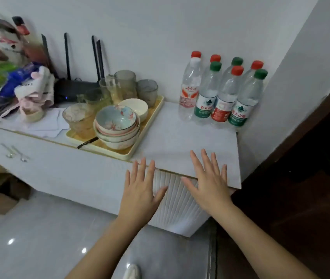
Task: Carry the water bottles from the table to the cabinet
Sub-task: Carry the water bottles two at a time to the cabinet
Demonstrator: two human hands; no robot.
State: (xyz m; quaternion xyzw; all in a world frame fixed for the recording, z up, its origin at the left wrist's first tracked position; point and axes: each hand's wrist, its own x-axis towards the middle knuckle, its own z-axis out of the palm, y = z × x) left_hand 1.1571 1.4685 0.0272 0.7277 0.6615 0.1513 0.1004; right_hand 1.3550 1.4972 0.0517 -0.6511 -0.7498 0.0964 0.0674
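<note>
Seven water bottles (220, 91) stand upright and bunched together at 1 o'clock in the cabinet's (180, 137) back corner. They're probably parked against the wall to keep clear of the tray (155, 112) at 10 o'clock. Left hand (140, 190) and right hand (208, 184) hover at 6 o'clock over the front edge, fingers (194, 161) spread wide, holding nothing.

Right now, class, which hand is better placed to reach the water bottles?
Probably the right hand: open, it lines up with the water bottles at the right corner; the left hand is farther left.
</note>
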